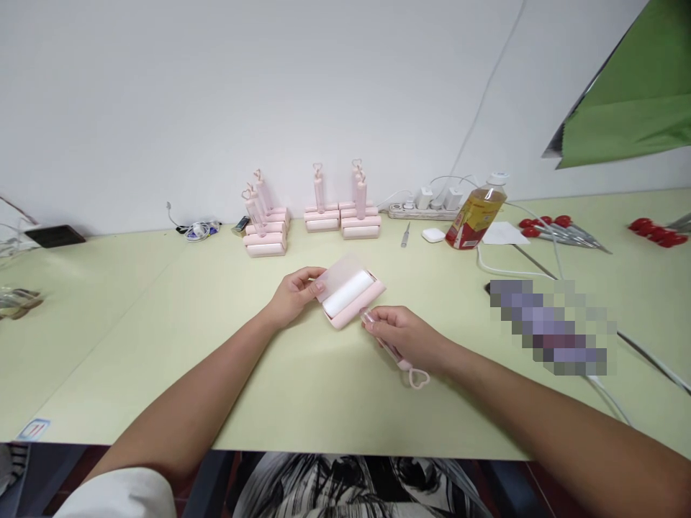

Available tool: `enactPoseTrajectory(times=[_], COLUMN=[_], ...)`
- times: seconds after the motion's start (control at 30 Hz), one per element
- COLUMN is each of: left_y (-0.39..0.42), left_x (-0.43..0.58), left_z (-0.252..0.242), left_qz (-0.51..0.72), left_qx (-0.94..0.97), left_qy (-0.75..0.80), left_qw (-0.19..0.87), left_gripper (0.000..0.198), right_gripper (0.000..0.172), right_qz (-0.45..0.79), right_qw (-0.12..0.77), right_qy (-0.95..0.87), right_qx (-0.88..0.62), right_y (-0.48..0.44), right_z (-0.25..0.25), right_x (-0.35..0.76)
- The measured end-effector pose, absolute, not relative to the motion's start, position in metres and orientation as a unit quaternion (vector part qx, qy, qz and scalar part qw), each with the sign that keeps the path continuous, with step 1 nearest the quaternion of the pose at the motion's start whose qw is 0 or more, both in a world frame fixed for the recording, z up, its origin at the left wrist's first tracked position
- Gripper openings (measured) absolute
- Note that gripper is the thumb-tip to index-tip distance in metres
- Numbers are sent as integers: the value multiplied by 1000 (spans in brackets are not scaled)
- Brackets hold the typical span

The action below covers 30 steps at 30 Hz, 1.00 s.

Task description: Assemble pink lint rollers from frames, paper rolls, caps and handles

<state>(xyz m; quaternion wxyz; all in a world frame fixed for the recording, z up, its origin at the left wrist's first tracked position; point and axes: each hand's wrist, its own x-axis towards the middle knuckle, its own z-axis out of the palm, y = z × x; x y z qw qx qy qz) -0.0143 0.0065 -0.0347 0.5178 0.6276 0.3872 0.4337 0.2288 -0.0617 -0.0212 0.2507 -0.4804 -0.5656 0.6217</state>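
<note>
A pink lint roller head [353,303] with a white sticky roll [345,293] lies tilted over the table in front of me. Its translucent pink cover [342,271] is swung up on the far left side. My left hand [298,291] pinches the cover's left edge between thumb and fingers. In my right hand [399,332] is a clear-and-pink lint roller handle [393,351], its heart-shaped loop [418,378] pointing toward me. The handle's other end is close to the near side of the roller head; whether they touch I cannot tell.
Several assembled pink lint rollers [360,223] stand along the wall. To their right are a power strip [421,211], a small screwdriver-like tool [404,235], a white case [432,235] and a drink bottle [476,212]. Red-handled tools [561,229], cables and a blurred-out object [551,327] lie at right.
</note>
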Motion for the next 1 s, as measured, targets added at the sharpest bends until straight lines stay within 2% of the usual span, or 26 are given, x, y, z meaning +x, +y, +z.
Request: enactPoseTrajectory(times=[0.5, 1.0], left_y=[3, -4], left_x=[-12, -4], left_z=[-33, -31], left_qz=[420, 399], left_qx=[628, 610], left_qy=[394, 354], left_qw=[524, 586], left_gripper=[45, 48], right_gripper=[32, 32], right_qz=[632, 627], right_qw=[274, 275], right_qy=[-556, -554], right_qx=[-466, -474], right_y=[-61, -64], right_z=[-27, -21], right_x=[229, 228])
